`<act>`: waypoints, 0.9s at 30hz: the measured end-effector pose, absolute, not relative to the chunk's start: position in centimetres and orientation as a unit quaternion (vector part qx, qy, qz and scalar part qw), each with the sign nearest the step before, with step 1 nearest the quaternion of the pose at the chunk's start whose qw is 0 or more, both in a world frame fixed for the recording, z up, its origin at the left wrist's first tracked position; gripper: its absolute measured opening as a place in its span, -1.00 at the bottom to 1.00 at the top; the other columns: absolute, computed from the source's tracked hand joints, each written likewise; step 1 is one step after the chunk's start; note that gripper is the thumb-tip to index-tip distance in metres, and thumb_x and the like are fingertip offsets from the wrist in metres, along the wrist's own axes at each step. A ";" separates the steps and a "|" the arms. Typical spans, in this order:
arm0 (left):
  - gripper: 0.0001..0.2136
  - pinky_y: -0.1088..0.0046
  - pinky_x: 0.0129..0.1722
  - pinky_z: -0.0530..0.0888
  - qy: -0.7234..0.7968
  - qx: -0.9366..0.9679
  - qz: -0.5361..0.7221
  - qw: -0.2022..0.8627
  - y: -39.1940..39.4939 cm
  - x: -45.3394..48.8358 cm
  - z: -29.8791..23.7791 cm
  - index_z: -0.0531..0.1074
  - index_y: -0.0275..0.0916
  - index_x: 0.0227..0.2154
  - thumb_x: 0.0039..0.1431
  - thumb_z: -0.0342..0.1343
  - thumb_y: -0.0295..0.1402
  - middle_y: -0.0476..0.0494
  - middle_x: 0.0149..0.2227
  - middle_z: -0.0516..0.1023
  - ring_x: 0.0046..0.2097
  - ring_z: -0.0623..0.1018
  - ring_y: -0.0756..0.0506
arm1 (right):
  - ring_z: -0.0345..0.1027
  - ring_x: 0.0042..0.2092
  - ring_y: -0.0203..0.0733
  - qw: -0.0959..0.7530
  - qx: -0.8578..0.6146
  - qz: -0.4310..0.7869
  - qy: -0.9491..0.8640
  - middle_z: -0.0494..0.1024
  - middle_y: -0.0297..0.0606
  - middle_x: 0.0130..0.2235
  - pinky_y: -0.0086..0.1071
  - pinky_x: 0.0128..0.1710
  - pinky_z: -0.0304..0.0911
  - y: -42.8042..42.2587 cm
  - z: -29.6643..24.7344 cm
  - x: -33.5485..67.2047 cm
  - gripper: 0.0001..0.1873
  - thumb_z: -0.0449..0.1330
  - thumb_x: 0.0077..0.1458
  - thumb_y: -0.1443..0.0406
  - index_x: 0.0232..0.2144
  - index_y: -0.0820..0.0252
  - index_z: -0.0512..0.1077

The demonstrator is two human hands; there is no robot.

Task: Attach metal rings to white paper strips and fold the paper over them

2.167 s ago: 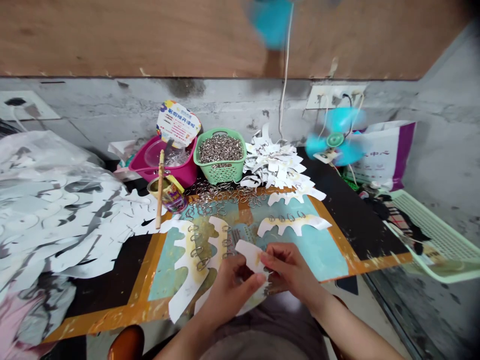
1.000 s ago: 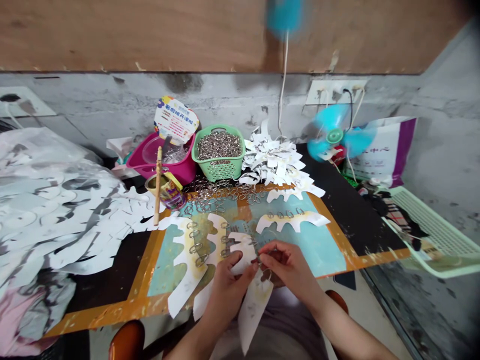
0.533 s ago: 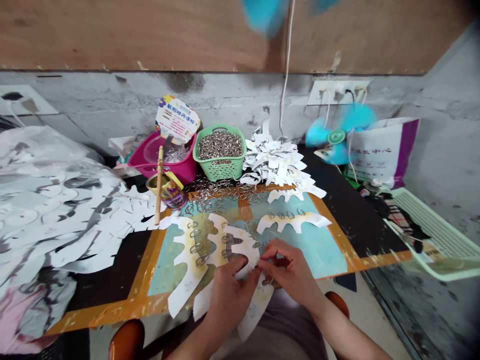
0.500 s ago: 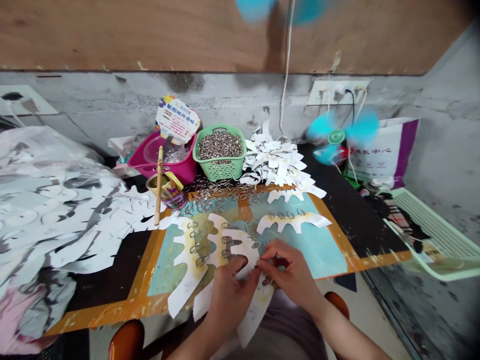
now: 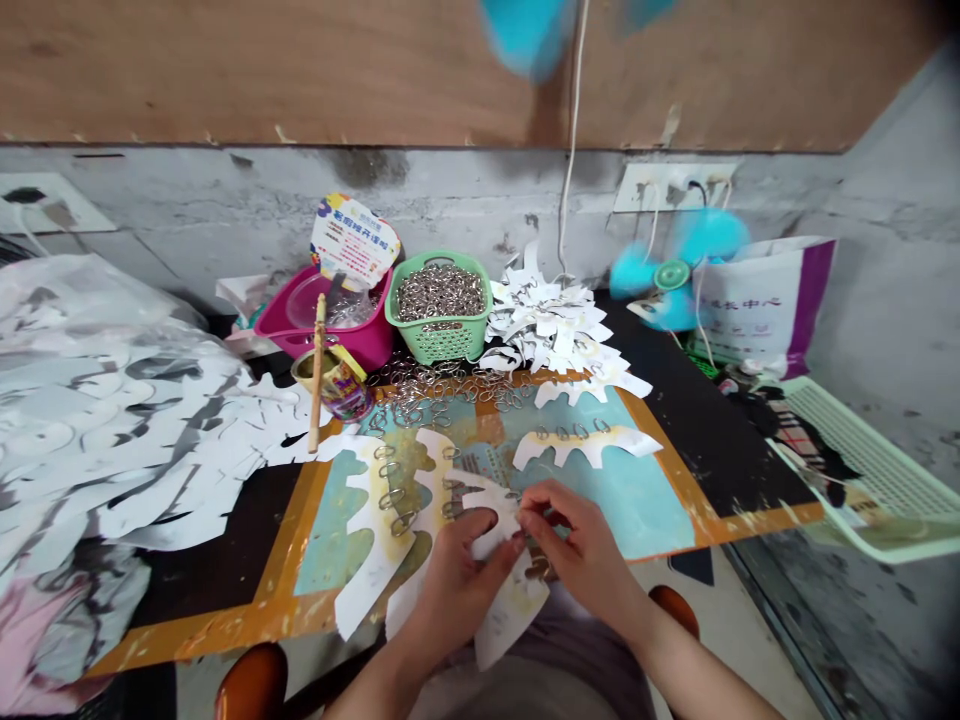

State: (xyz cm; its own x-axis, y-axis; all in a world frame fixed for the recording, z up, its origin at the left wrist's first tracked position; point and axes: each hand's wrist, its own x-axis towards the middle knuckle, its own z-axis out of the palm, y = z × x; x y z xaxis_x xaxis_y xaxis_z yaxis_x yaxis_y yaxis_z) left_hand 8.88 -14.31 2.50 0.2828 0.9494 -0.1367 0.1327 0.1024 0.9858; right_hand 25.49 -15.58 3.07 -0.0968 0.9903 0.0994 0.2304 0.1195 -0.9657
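Note:
My left hand (image 5: 469, 570) pinches a white cut-out piece (image 5: 517, 605) with a notched edge and yellowish glue marks, held over the table's front edge. Close by on its right, my right hand (image 5: 570, 535) has thumb and forefinger pressed together at the same piece's edge; anything small between these fingertips is hidden. To the left lie two more notched white pieces, an outer one (image 5: 371, 540) and an inner one (image 5: 431, 490), with metal rings along their yellow-stained strips. Another ringed piece (image 5: 589, 445) rests behind my right hand.
Loose metal rings (image 5: 450, 388) lie before a green basket (image 5: 439, 335) full of rings and a pink basket (image 5: 375, 345). A wooden stick (image 5: 317, 385) rests across a can (image 5: 345, 390). White cut-outs (image 5: 180, 430) pile up left, others (image 5: 551, 320) behind. A blue fan (image 5: 671, 275) spins right.
The held piece has tilted slightly, its lower end rising a little. Both hands have shifted only slightly and stay close together on it. The fan blades have turned.

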 end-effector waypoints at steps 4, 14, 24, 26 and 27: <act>-0.61 0.59 -0.57 0.14 0.486 0.580 0.339 0.559 -14.4 9.1 1.9 0.12 -0.21 -0.61 0.07 0.19 -0.15 0.09 -0.54 0.07 -0.48 0.15 0.05 | 0.23 -0.45 -0.34 0.449 -0.483 0.585 -0.472 0.36 -0.44 -0.47 -0.49 -0.48 0.16 -15.3 3.0 25.1 -0.79 0.25 0.16 0.16 -0.35 0.12 0.33; -0.55 0.63 -0.64 0.12 0.456 0.510 0.349 0.641 -14.4 8.6 0.9 0.14 -0.21 -0.54 0.10 0.22 -0.01 0.14 -0.54 0.08 -0.55 0.07 0.11 | 0.15 -0.49 -0.42 0.507 -0.439 0.640 -0.375 0.30 -0.54 -0.47 -0.57 -0.50 0.08 -15.4 2.7 24.3 -0.65 0.32 0.11 0.22 -0.13 0.05 0.25; -0.48 0.62 -0.64 0.22 0.482 0.392 0.437 0.650 -14.8 9.5 0.8 0.20 -0.21 -0.52 0.03 0.19 0.17 0.13 -0.58 0.14 -0.60 0.16 0.11 | 0.02 -0.48 -0.40 0.409 -0.413 0.650 -0.489 0.21 -0.45 -0.52 -0.48 -0.50 -0.07 -15.5 1.7 25.5 -0.58 0.28 0.15 0.04 -0.50 0.21 0.29; -0.45 0.59 -0.62 0.30 0.474 0.373 0.413 0.682 -14.9 9.5 1.1 0.23 -0.23 -0.53 -0.09 0.26 0.20 0.11 -0.57 0.22 -0.59 0.23 0.10 | -0.07 -0.49 -0.40 0.406 -0.397 0.642 -0.515 0.14 -0.46 -0.54 -0.46 -0.51 -0.13 -15.6 1.9 25.5 -0.57 0.24 0.19 0.06 -0.54 0.22 0.28; -0.44 0.60 -0.63 0.29 0.475 0.369 0.404 0.689 -14.9 9.4 1.3 0.23 -0.23 -0.55 -0.13 0.29 0.18 0.11 -0.58 0.23 -0.59 0.23 0.11 | -0.09 -0.48 -0.40 0.406 -0.386 0.644 -0.521 0.12 -0.46 -0.54 -0.46 -0.52 -0.14 -15.7 2.0 25.5 -0.58 0.23 0.20 0.06 -0.53 0.22 0.29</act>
State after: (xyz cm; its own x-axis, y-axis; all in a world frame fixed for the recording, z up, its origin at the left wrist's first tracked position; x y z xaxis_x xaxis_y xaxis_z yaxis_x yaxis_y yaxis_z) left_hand 9.41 -14.91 1.35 0.2210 0.9080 -0.3560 -0.2054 0.4002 0.8931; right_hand 25.49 -15.69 2.05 -0.3717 0.9254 -0.0736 -0.1210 -0.1269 -0.9845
